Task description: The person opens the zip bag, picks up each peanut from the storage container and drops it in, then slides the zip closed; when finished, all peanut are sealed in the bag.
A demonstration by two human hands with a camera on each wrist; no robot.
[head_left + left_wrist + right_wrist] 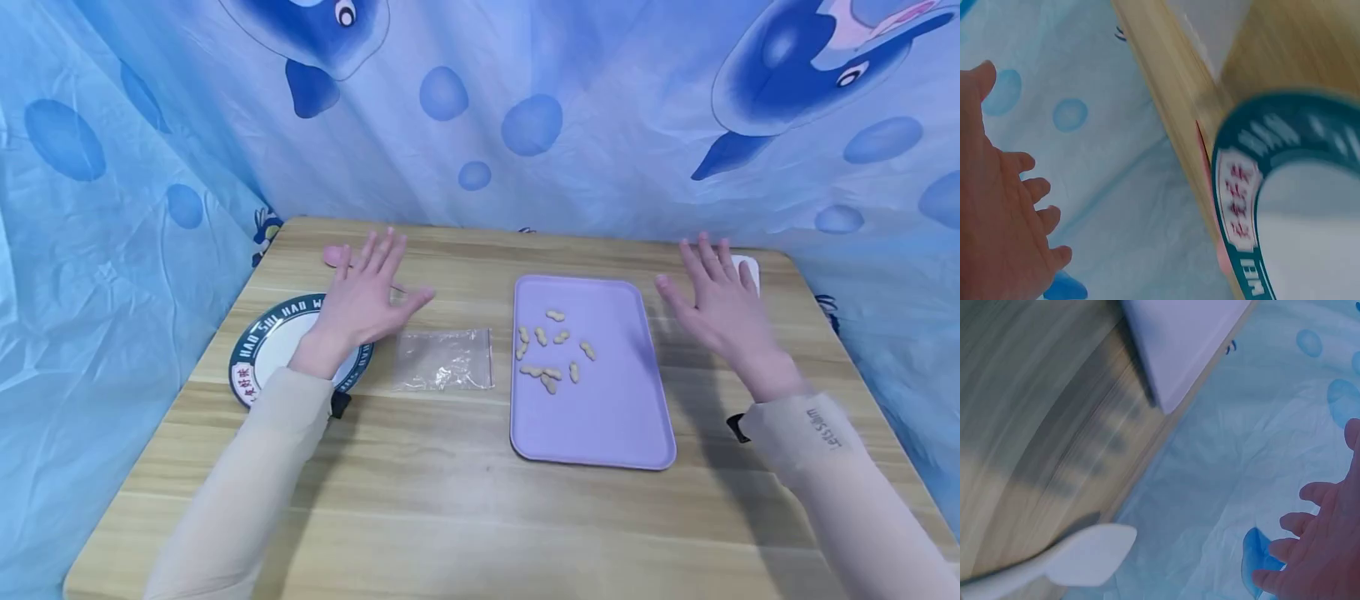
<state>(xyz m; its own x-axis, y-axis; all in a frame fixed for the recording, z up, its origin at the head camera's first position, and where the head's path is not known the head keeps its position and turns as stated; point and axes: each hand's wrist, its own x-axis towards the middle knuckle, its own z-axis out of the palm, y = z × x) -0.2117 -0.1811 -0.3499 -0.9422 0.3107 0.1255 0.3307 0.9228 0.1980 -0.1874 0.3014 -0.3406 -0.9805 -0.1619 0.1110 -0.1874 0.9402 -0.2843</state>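
Observation:
My left hand is held with fingers spread, over the right part of a round plate with a dark green lettered rim. A pink thing with a rounded end lies just beyond its fingers, partly hidden by them. To the right, my right hand also has its fingers spread and holds nothing. It is beside a purple tray with several peanuts scattered on its left half. A white spatula lies near the right hand, mostly covered by it in the head view.
A clear plastic zip bag lies flat between plate and tray on the wooden table. Behind the table's far edge and along its sides hangs a blue curtain with a cartoon print.

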